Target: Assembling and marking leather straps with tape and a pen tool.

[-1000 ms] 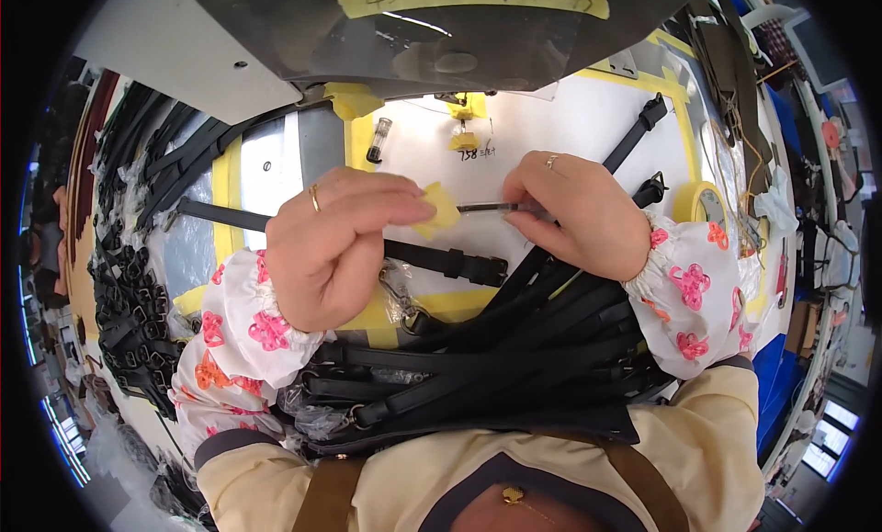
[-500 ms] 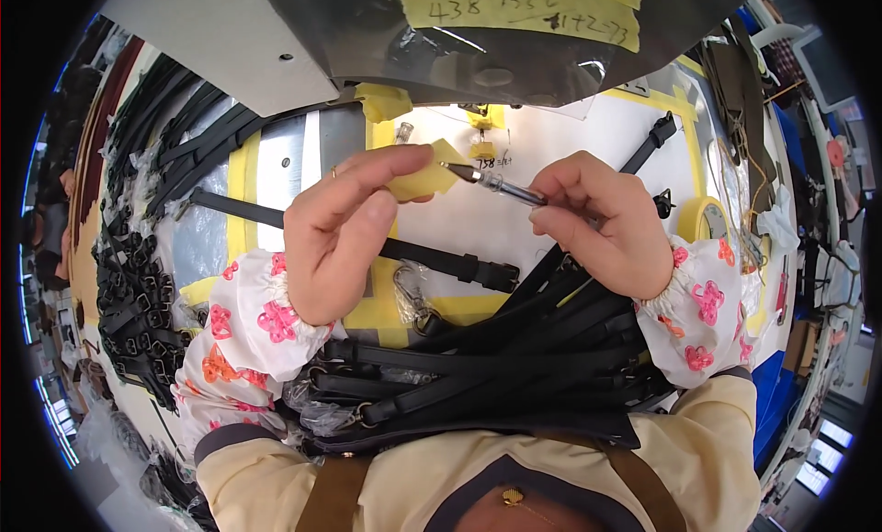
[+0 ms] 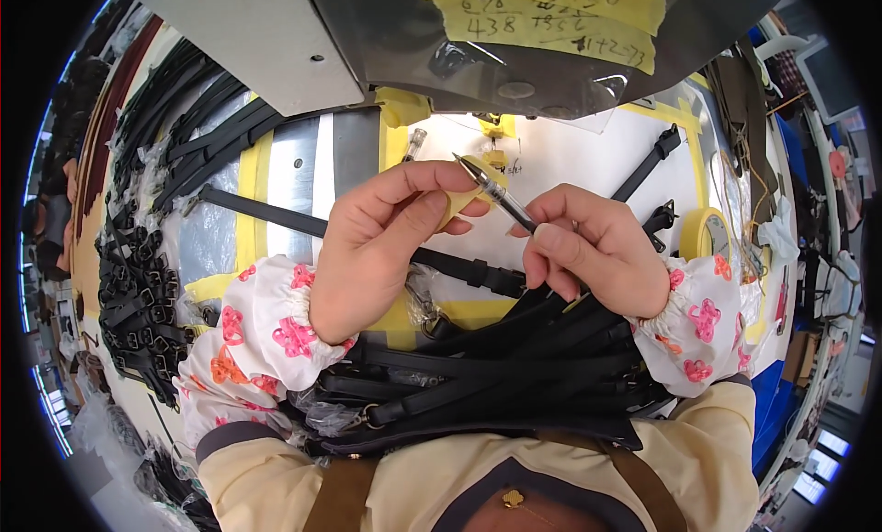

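My right hand (image 3: 602, 261) holds a clear-barrelled pen (image 3: 505, 199), its metal tip pointing up and to the left. In my left hand (image 3: 372, 243) a piece of yellow tape (image 3: 457, 204) is pinched between thumb and fingers, close beside the pen's front end. My left fingers partly cover the tape, so I cannot tell whether it touches the pen. Beyond my left hand lies a clear pen cap (image 3: 416, 144) on the white work surface. Below the hands, a black buckled strap (image 3: 478, 273) runs across the table.
A dark machine housing (image 3: 514, 63) with yellow tape notes overhangs the far side. Black straps (image 3: 496, 367) are heaped in front of me, with more straps (image 3: 202, 146) and buckles (image 3: 138, 302) at left. A yellow tape roll (image 3: 691, 233) stands at right.
My left hand has moved right with the tape, which is now more hidden by its fingers. The pen has tilted more steeply upward. The whole view has shifted slightly.
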Available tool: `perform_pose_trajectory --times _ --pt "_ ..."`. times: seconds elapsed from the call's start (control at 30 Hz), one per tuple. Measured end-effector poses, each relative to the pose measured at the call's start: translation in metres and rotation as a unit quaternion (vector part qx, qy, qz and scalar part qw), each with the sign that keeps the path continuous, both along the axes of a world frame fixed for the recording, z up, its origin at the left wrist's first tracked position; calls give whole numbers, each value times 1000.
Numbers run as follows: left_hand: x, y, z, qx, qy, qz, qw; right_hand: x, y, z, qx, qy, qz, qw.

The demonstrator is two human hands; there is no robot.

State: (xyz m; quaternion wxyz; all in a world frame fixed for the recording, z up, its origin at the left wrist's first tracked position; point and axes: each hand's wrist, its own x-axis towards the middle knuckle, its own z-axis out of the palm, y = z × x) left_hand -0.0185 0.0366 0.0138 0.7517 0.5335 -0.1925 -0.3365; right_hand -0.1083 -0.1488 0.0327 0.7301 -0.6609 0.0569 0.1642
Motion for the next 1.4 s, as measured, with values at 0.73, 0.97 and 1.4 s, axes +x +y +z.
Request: perform_pose_trajectory --times 0.73,0.97,1.4 --pt "-4 -6 -1 -36 0 -8 999 0 1 3 40 39 28 998" --pt "-7 -7 -1 -19 5 -22 1000 -2 0 -3 137 0 58 989" --pt "-4 -5 -6 9 -13 -23 1000 -4 -1 -5 101 -28 62 993"
